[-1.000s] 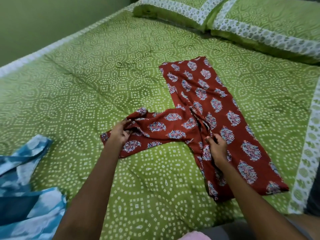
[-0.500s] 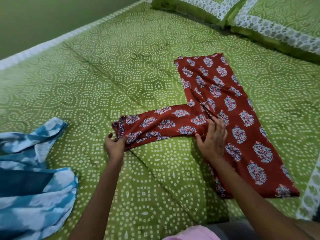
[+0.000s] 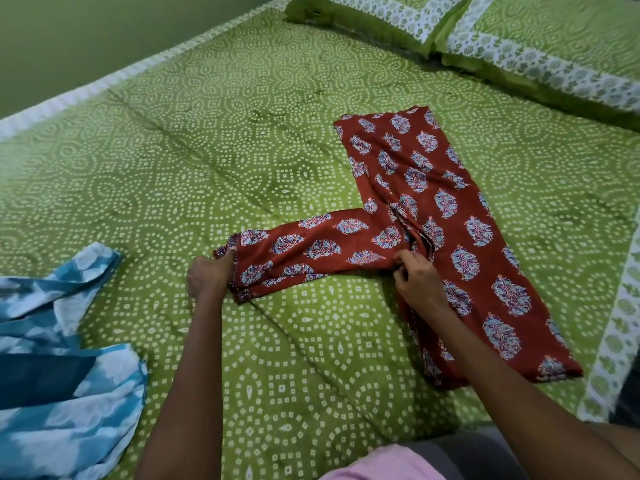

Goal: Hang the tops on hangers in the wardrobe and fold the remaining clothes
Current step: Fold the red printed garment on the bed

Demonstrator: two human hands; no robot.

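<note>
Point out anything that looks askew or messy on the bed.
The blue tie-dye garment lies crumpled at the bed's left edge, unfolded. The red printed garment is mid-fold, one part sticking out sideways, held by the left hand and right hand.

Left hand and right hand extended — fingers curled, pinching.

Red garment: thin printed cloth, matt. Bedsheet: matt printed cotton-like cloth, lightly creased.

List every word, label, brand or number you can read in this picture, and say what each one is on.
None. No readable text shows anywhere.
The red garment carries only a floral print.
The green bedspread and pillows carry only dotted and leaf patterns.
The blue and white garment shows no label.
</note>
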